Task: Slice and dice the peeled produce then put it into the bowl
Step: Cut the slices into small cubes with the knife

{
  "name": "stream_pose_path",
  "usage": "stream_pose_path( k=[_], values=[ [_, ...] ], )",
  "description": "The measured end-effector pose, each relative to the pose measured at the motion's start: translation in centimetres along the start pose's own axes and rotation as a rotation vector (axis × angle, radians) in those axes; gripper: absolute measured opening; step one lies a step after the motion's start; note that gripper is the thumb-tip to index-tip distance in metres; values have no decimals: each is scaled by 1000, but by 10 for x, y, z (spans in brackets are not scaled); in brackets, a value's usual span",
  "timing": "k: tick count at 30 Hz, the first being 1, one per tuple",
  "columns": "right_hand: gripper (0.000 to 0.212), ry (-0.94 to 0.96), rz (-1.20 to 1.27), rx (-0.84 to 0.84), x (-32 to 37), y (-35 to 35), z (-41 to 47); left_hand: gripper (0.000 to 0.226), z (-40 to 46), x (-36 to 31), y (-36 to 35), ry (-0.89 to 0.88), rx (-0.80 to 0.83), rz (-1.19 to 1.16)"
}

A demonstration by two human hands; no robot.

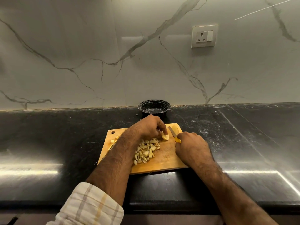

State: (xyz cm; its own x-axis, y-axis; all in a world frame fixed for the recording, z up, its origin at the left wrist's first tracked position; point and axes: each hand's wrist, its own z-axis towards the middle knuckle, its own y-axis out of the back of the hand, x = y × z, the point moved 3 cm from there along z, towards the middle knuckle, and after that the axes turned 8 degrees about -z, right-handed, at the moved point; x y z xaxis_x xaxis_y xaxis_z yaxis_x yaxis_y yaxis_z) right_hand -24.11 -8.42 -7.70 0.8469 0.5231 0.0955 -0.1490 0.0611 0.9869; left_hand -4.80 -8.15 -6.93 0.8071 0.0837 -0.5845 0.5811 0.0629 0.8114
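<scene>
We note a pale yellow peeled produce wedge (165,136) on the wooden cutting board (164,161), near its far right corner, long axis slanting from near-right to far-left. Our left hand (147,127) pinches it from above, fingers curled. Our right hand (190,146), just right of it, grips a yellow-handled knife (174,134), blade pointing away toward the black round bowl (154,108) at the worktop's far edge. Diced pieces (146,151) lie mid-board.
</scene>
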Motion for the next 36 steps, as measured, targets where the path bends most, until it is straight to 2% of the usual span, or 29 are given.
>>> stream_pose_path(
  k=[6,13,22,27,33,36],
  values=[
    [40,3,45,32,3,0,-20,38,-5,4,5,38,29,27],
    [32,66,10,-7,16,5,-30,18,-3,0,-5,19,22,88],
    [19,61,-13,60,26,-3,-29,15,-1,-11,-9,89,11,108],
    [22,25,37,83,28,-1,-13,12,-2,-14,-12,110,18,151],
    [18,44,19,85,24,0,-28,15,-8,-6,-15,89,-94,272],
    [19,58,7,94,20,0,-41,17,-10,-7,-15,87,-99,296]
  ],
)
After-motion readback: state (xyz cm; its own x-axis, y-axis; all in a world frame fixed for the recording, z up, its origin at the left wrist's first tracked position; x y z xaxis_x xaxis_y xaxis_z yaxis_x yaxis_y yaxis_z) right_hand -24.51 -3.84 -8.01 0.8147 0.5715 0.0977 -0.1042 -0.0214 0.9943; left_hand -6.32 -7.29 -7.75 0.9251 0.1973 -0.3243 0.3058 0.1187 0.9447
